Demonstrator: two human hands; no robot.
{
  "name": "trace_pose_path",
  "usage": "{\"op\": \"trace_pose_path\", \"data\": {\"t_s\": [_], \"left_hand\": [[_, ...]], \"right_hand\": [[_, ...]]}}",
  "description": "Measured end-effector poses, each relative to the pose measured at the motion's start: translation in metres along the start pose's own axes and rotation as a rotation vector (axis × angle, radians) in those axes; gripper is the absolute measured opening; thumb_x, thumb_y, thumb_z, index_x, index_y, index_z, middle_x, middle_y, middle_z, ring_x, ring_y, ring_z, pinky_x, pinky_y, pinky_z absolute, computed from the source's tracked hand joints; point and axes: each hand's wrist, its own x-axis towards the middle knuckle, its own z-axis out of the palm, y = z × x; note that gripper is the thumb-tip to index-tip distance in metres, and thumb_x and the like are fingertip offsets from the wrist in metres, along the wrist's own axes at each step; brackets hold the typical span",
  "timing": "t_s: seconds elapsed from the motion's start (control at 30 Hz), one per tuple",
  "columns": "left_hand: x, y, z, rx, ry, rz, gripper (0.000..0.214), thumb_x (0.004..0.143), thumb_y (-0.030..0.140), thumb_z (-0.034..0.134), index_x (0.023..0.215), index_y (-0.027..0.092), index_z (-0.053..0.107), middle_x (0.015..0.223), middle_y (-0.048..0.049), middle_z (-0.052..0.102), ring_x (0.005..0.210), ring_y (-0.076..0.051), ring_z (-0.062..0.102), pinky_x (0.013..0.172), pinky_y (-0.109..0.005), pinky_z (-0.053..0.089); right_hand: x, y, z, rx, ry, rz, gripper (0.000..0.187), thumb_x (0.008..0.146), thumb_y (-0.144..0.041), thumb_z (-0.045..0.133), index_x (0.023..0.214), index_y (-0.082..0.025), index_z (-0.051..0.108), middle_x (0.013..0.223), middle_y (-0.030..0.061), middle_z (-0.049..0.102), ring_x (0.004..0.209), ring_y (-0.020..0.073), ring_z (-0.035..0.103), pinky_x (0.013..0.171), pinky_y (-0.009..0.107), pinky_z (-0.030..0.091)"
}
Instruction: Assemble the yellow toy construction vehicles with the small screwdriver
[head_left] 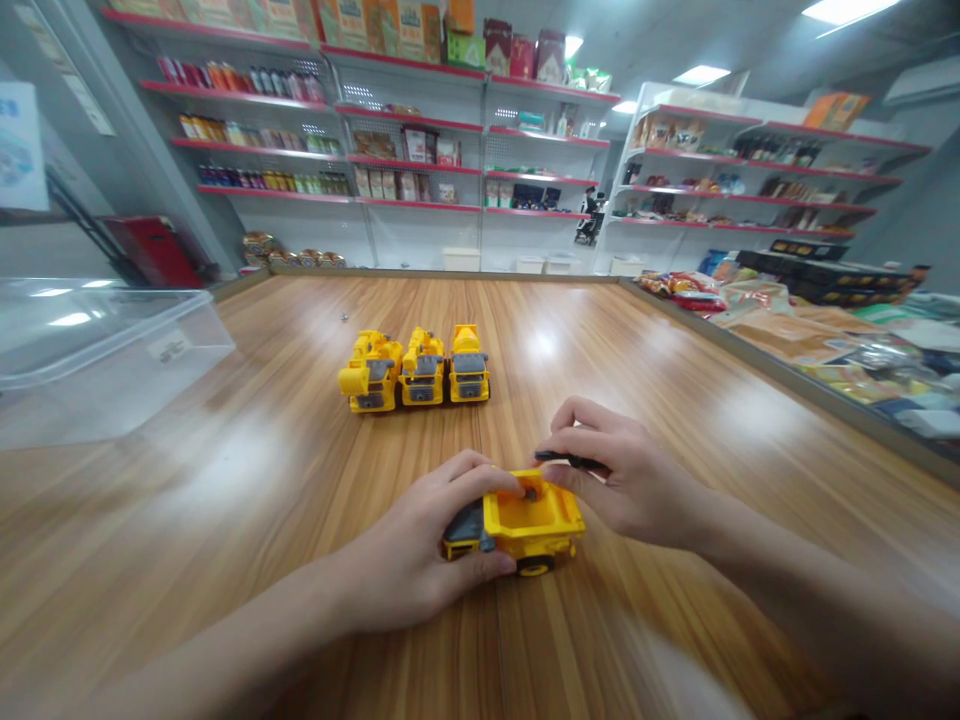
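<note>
My left hand (427,535) grips a yellow toy dump truck (536,515) round its grey cab, thumb on the near side and fingers on the far side. The truck stands on the wooden table (300,620), its tipper bed facing up and to the right. Pinched between the thumb and fingers of my right hand (619,475) is a small black tool (574,460), perhaps a screwdriver; the grip hides part of it. Its tip lies just above the bed's far edge, and I cannot tell whether it touches.
Farther back stand three yellow toy construction trucks (424,370) in a row. A clear plastic bin (97,350) is at the left, and a small metallic bit (344,317) lies behind the trucks. Packaged goods (810,330) are heaped beyond the right edge; stocked shelves (420,165) line the back.
</note>
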Motion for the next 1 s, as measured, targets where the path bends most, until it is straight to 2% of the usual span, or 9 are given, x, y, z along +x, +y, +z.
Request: {"op": "trace_pose_path", "data": {"t_s": [0.1, 0.2, 0.37, 0.6, 0.8, 1.0], "left_hand": [[0.0, 0.002, 0.0, -0.005, -0.014, 0.01, 0.038, 0.085, 0.028, 0.065, 0.12, 0.025, 0.051, 0.109, -0.0054, 0.053, 0.097, -0.02, 0.054, 0.086, -0.036, 0.047], [0.0, 0.005, 0.001, -0.025, -0.045, 0.029, 0.038, 0.084, 0.027, 0.067, 0.119, 0.024, 0.052, 0.108, -0.0054, 0.053, 0.096, -0.02, 0.055, 0.085, -0.035, 0.048], [-0.001, 0.01, 0.003, -0.051, -0.083, 0.037, 0.044, 0.079, 0.019, 0.069, 0.12, 0.024, 0.051, 0.111, -0.0051, 0.052, 0.099, -0.019, 0.054, 0.088, -0.034, 0.047], [-0.002, 0.009, 0.003, -0.032, -0.094, 0.026, 0.047, 0.079, 0.02, 0.07, 0.122, 0.026, 0.049, 0.111, -0.004, 0.051, 0.1, -0.019, 0.053, 0.089, -0.034, 0.047], [-0.001, 0.01, 0.002, -0.029, -0.094, 0.032, 0.047, 0.079, 0.019, 0.07, 0.121, 0.025, 0.05, 0.112, -0.0035, 0.051, 0.1, -0.018, 0.053, 0.09, -0.032, 0.047], [-0.002, 0.011, 0.002, -0.025, -0.09, 0.031, 0.048, 0.077, 0.017, 0.07, 0.12, 0.024, 0.05, 0.111, -0.0031, 0.052, 0.1, -0.017, 0.054, 0.089, -0.031, 0.046]], "right_hand": [[-0.003, 0.002, -0.005, -0.017, -0.119, -0.047, 0.017, 0.091, -0.017, 0.056, 0.097, -0.02, 0.072, 0.08, 0.0023, 0.053, 0.071, 0.0128, 0.052, 0.061, 0.027, 0.039], [-0.005, 0.0, -0.009, -0.083, -0.226, -0.057, 0.023, 0.089, -0.014, 0.055, 0.101, -0.023, 0.073, 0.079, 0.0017, 0.053, 0.067, 0.0121, 0.051, 0.058, 0.026, 0.036], [-0.006, -0.009, -0.013, -0.212, -0.306, -0.059, 0.025, 0.087, -0.012, 0.056, 0.101, -0.026, 0.073, 0.079, 0.0011, 0.054, 0.067, 0.0123, 0.05, 0.057, 0.027, 0.032], [-0.006, -0.012, -0.012, -0.258, -0.306, -0.061, 0.016, 0.091, -0.015, 0.053, 0.093, -0.018, 0.068, 0.082, 0.0034, 0.057, 0.069, 0.0134, 0.052, 0.059, 0.027, 0.035], [-0.007, -0.01, -0.014, -0.254, -0.262, -0.038, 0.012, 0.087, -0.016, 0.058, 0.084, -0.018, 0.07, 0.074, 0.0011, 0.058, 0.064, 0.0119, 0.053, 0.057, 0.026, 0.033], [-0.007, -0.007, -0.012, -0.171, -0.247, -0.033, 0.01, 0.086, -0.017, 0.061, 0.084, -0.017, 0.071, 0.075, 0.0011, 0.062, 0.065, 0.0108, 0.056, 0.058, 0.025, 0.036]]}}
